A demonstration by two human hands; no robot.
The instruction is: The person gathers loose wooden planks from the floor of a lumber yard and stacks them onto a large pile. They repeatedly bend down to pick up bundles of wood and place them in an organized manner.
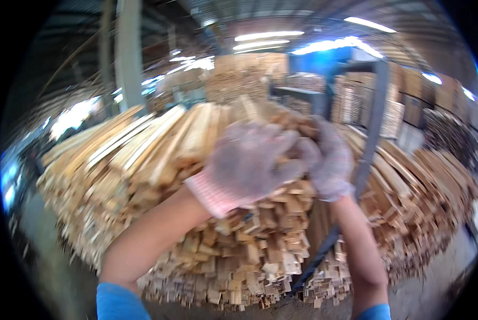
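Both my hands wear pale, soiled knit gloves and meet above a large stack of sawn wooden strips (191, 133). My left hand (249, 160), back upward, has its fingers bent toward the right one. Beside it, my right hand (332, 157) curls inward, its fingers wrapped round. Brownish ends of wooden strips (297, 124) show between the two gloves, and the fingers close about them. Motion blur and the gloves hide how many strips are held. Below, the stack's cut ends (249, 245) face me, uneven and packed tight.
A dark metal post (371, 128) rises just right of my right hand, between this stack and another pile of strips (415, 181). Farther back are stacked wood bundles (239, 80). A pale upright column (130, 53) stands at the left.
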